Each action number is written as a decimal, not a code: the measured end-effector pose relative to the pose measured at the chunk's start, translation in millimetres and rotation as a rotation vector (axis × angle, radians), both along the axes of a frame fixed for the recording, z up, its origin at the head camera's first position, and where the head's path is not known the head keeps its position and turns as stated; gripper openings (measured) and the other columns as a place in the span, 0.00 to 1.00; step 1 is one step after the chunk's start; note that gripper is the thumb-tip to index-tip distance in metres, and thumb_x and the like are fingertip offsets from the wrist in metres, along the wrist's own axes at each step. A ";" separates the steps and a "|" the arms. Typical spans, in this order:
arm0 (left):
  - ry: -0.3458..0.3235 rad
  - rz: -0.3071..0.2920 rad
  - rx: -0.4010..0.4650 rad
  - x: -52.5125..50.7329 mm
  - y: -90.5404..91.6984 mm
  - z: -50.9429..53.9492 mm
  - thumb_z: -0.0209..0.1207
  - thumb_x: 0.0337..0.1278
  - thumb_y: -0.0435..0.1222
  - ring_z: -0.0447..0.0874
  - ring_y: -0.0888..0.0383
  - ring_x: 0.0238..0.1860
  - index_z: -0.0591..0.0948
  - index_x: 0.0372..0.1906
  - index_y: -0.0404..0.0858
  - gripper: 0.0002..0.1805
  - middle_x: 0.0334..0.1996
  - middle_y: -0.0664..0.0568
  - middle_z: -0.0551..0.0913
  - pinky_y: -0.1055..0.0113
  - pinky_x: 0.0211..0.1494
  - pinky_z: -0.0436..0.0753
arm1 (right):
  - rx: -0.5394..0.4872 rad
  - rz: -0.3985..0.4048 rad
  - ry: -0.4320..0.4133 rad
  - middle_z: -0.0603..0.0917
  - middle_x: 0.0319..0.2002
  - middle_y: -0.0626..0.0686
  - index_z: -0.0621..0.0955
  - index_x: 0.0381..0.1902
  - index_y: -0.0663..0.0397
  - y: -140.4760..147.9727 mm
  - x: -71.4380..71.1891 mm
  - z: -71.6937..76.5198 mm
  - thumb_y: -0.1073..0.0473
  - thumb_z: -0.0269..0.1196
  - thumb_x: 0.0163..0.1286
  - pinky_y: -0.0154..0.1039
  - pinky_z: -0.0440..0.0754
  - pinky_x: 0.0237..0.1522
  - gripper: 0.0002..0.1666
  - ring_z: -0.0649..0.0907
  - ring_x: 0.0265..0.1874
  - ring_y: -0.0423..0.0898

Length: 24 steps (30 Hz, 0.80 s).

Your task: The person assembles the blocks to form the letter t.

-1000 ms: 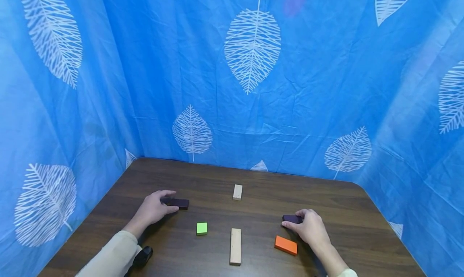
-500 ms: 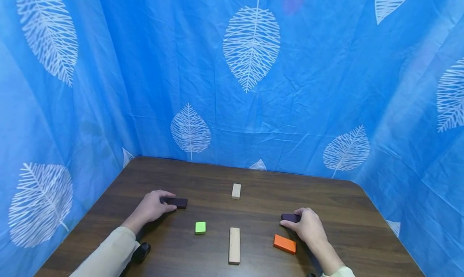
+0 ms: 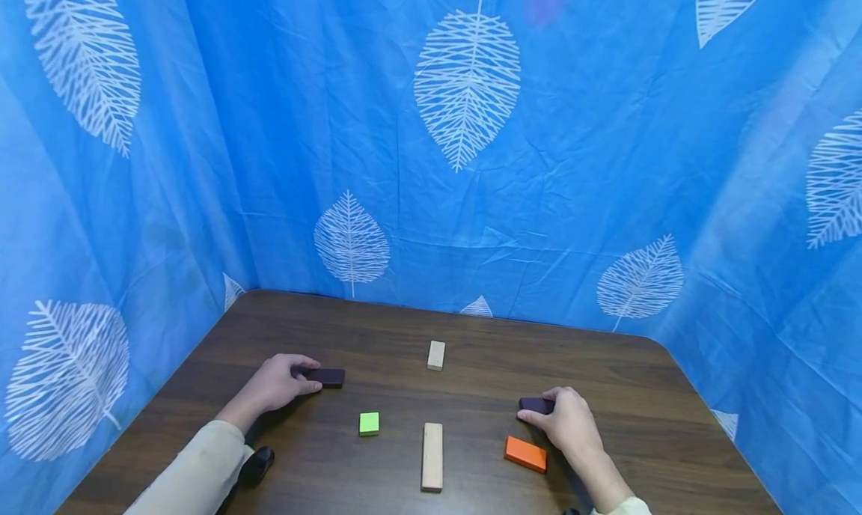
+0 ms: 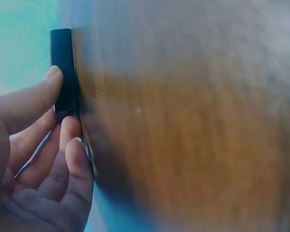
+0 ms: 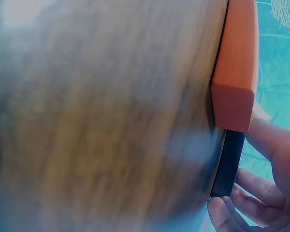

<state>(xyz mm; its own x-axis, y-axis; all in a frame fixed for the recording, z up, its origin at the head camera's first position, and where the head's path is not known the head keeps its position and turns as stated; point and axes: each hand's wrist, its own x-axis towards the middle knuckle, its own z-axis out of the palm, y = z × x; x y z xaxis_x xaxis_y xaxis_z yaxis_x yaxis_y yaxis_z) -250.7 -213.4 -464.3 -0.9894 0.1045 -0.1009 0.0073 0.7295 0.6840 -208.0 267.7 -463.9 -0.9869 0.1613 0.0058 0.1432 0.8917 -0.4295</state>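
In the head view my left hand pinches the left end of a dark rectangular wooden block lying on the table. The left wrist view shows the thumb against that black block, with the fingers curled by its lower end. On the right side, my right hand grips a second dark block between thumb and fingers, its right part hidden by the hand. An orange block lies just nearer than that one. In the right wrist view the orange block partly covers the dark block.
A small green block lies right of and nearer than the left hand. At mid-table are a long pale wooden block and, farther back, a short pale one. Blue leaf-print curtains border the brown table.
The head view has turned slightly, so everything appears a little farther left. Both hands stay on their dark blocks, and the blocks keep their places on the table.
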 end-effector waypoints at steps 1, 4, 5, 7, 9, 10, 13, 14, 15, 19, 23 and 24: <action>0.002 -0.003 -0.006 -0.1 -0.2 0.4 0.70 0.60 0.39 0.77 0.53 0.35 0.83 0.56 0.36 0.21 0.37 0.49 0.80 0.53 0.45 0.79 | 0.001 0.000 -0.002 0.81 0.44 0.66 0.82 0.50 0.73 -0.2 0.0 0.4 0.40 0.78 0.54 0.57 0.80 0.43 0.42 0.79 0.38 0.57; 0.012 -0.002 -0.022 -0.1 -0.1 1.0 0.69 0.60 0.38 0.76 0.54 0.35 0.84 0.54 0.37 0.19 0.36 0.50 0.80 0.54 0.44 0.79 | 0.000 0.005 -0.005 0.81 0.44 0.66 0.82 0.50 0.74 -0.4 -0.2 1.3 0.40 0.77 0.54 0.56 0.80 0.43 0.42 0.79 0.38 0.57; 0.016 -0.004 -0.025 -0.3 0.1 1.0 0.69 0.60 0.38 0.76 0.54 0.34 0.84 0.54 0.37 0.18 0.36 0.50 0.80 0.54 0.43 0.78 | -0.001 0.006 -0.005 0.81 0.44 0.66 0.82 0.50 0.74 -0.4 -0.3 1.5 0.40 0.77 0.54 0.56 0.80 0.43 0.42 0.79 0.38 0.57; 0.026 -0.005 -0.029 -0.8 0.8 0.6 0.69 0.60 0.38 0.76 0.53 0.34 0.85 0.54 0.36 0.18 0.36 0.50 0.80 0.54 0.43 0.78 | -0.003 0.007 -0.005 0.81 0.44 0.66 0.82 0.50 0.74 0.0 -0.3 1.7 0.41 0.77 0.55 0.56 0.80 0.42 0.42 0.79 0.38 0.56; 0.033 -0.007 -0.032 -0.8 1.8 0.4 0.70 0.60 0.39 0.76 0.54 0.34 0.85 0.53 0.36 0.18 0.36 0.50 0.80 0.54 0.43 0.78 | 0.000 0.008 -0.004 0.81 0.44 0.66 0.82 0.50 0.74 0.3 -0.4 1.8 0.41 0.78 0.55 0.56 0.80 0.42 0.41 0.80 0.38 0.56; 0.032 -0.003 -0.031 -1.0 2.3 0.2 0.70 0.60 0.39 0.76 0.54 0.34 0.85 0.53 0.36 0.18 0.36 0.50 0.80 0.55 0.43 0.78 | -0.001 0.008 -0.004 0.81 0.44 0.66 0.82 0.50 0.74 0.5 -0.5 1.7 0.41 0.78 0.54 0.56 0.80 0.42 0.41 0.80 0.38 0.56; 0.035 -0.007 -0.031 -0.5 3.8 0.3 0.70 0.60 0.39 0.76 0.54 0.34 0.84 0.54 0.36 0.19 0.36 0.50 0.80 0.54 0.42 0.79 | -0.002 0.008 -0.010 0.81 0.44 0.66 0.82 0.50 0.74 0.5 -0.8 1.7 0.41 0.78 0.54 0.56 0.80 0.42 0.42 0.79 0.37 0.56; 0.035 -0.007 -0.031 -0.4 4.3 0.4 0.70 0.60 0.39 0.76 0.54 0.34 0.84 0.54 0.36 0.19 0.36 0.50 0.80 0.54 0.42 0.79 | -0.002 0.008 -0.012 0.81 0.44 0.66 0.82 0.50 0.74 0.5 -1.0 1.8 0.41 0.78 0.54 0.56 0.80 0.42 0.42 0.79 0.37 0.56; 0.036 -0.006 -0.030 -0.3 4.9 0.7 0.70 0.60 0.39 0.76 0.54 0.34 0.84 0.54 0.36 0.19 0.36 0.50 0.80 0.54 0.43 0.79 | -0.002 0.007 -0.016 0.81 0.44 0.66 0.82 0.50 0.74 0.4 -1.3 1.9 0.40 0.77 0.54 0.56 0.80 0.42 0.42 0.79 0.37 0.56; 0.043 -0.007 -0.031 -0.3 8.0 2.4 0.70 0.60 0.39 0.76 0.54 0.34 0.85 0.53 0.37 0.18 0.36 0.50 0.81 0.54 0.45 0.80 | 0.003 0.012 -0.021 0.82 0.44 0.67 0.82 0.50 0.75 0.6 -2.0 3.0 0.40 0.77 0.54 0.57 0.80 0.43 0.43 0.80 0.38 0.57; 0.054 -0.013 -0.035 -1.5 11.4 4.4 0.70 0.59 0.39 0.77 0.54 0.35 0.85 0.53 0.38 0.19 0.38 0.50 0.82 0.54 0.45 0.81 | 0.013 0.015 -0.022 0.83 0.43 0.67 0.82 0.49 0.75 0.7 -2.5 4.3 0.41 0.78 0.54 0.58 0.80 0.45 0.42 0.81 0.39 0.57; 0.059 -0.015 -0.038 -1.6 12.2 5.1 0.71 0.59 0.40 0.77 0.54 0.35 0.85 0.53 0.37 0.19 0.39 0.50 0.82 0.54 0.45 0.81 | 0.016 0.014 -0.025 0.83 0.44 0.67 0.82 0.49 0.74 0.5 -2.6 4.5 0.41 0.78 0.54 0.58 0.80 0.45 0.41 0.81 0.39 0.57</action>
<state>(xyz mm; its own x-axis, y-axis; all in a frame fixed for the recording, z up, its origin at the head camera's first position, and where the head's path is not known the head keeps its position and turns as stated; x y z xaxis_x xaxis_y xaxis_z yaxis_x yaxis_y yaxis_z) -252.3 -201.2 -459.2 -0.9920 0.1169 -0.0471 0.0579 0.7545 0.6538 -210.7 268.2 -459.4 -0.9890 0.1472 -0.0162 0.1407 0.9003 -0.4119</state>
